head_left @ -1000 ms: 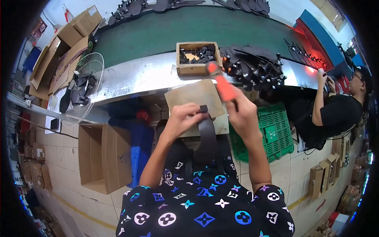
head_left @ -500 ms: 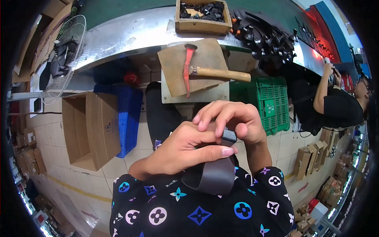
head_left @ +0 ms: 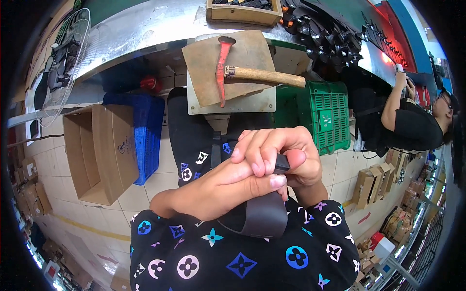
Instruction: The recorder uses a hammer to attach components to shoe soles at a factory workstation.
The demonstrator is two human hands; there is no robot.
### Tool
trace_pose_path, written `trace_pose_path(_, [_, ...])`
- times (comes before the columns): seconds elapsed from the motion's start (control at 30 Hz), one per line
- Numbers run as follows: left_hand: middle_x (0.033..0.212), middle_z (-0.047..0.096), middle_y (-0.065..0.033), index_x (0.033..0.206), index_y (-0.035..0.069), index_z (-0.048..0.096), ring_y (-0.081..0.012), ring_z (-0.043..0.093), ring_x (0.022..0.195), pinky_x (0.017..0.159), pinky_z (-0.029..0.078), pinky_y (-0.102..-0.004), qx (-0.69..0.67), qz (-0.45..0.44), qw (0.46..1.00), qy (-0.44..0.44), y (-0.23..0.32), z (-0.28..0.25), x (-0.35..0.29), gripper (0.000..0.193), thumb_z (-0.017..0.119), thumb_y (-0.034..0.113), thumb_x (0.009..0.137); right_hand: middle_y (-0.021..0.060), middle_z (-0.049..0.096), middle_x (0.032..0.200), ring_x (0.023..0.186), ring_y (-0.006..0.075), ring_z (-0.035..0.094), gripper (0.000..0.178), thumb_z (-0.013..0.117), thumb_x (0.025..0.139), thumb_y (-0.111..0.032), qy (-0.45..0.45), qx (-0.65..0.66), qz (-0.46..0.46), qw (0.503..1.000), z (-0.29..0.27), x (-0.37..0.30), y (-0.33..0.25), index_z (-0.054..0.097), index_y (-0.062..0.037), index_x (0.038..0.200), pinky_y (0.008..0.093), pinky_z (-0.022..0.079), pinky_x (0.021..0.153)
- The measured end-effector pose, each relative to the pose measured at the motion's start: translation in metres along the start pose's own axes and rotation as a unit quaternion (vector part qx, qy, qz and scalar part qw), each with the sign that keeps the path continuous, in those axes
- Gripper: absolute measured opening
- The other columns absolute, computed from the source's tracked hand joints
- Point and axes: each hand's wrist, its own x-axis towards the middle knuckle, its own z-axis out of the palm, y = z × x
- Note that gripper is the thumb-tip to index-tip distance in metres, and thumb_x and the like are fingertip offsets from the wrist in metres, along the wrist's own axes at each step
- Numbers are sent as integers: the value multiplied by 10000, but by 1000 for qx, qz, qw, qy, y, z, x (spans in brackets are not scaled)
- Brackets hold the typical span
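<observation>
Close to my body, both hands are closed around a dark belt (head_left: 268, 217). Its wide strap curls in a loop below my fingers, against my patterned shirt. My left hand (head_left: 221, 189) grips from the left, thumb laid along the top. Over it folds my right hand (head_left: 286, 150), fingers bent onto the left hand and thumb against a small black block-like buckle (head_left: 281, 164). The buckle shows between the two thumbs; the rest of the belt is hidden by the hands. Beyond them, a hammer (head_left: 264, 76) with red head and wooden handle lies on a brown sheet (head_left: 201, 70).
A metal plate (head_left: 198, 106) supports the sheet. On the bench are a wooden box (head_left: 242, 15) of black parts, piled black belts (head_left: 325, 41) and a wire basket (head_left: 73, 53). Cardboard box (head_left: 116, 150), blue crate (head_left: 150, 136) and green crate (head_left: 330, 116) flank me. Another person (head_left: 417, 119) works at right.
My right fingers have closed down over the left hand, and the right thumb now presses on the buckle, covering more of it. The view has tilted slightly, shifting the bench upward.
</observation>
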Motion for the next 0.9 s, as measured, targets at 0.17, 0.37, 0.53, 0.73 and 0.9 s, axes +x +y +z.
trace_pose_path(0.17, [1077,617,-58,1180,-31,595,-133,568,1078,984,433,-289,-54,-5,998,21,0,3,3,338,486,266,1062,93,638,852,914,302,639,549,583,939,-556,5,-21,-3,1000,-4,1,3,629,-14,865,534,462,980])
trace_pose_path(0.37, [1088,606,-55,1381,-17,498,-125,559,1081,990,423,-286,-77,0,997,-2,3,5,8,421,476,259,1065,90,639,863,967,298,642,579,594,892,-595,17,28,21,999,-6,-5,4,646,-18,889,565,457,997])
trace_pose_path(0.53, [1106,598,-62,1416,-15,469,-138,557,1101,992,429,-290,-50,-14,999,3,3,9,9,453,480,273,1066,87,642,867,995,321,638,576,583,902,-604,3,37,23,999,-9,-9,3,660,-34,868,560,450,1003])
trace_pose_path(0.73, [1098,602,-76,1378,-22,495,-154,568,1090,978,445,-306,-60,-19,998,-3,-3,9,13,427,475,273,1069,84,638,822,899,290,634,614,541,924,-624,20,9,8,1000,-9,-11,-1,648,-26,836,544,461,978])
trace_pose_path(0.9, [1083,608,-74,1309,-26,529,-152,571,1076,967,447,-303,-29,-48,998,5,3,3,15,398,481,286,1067,87,638,814,876,283,628,594,524,951,-597,57,2,17,998,-6,-10,-4,636,-29,817,535,468,963])
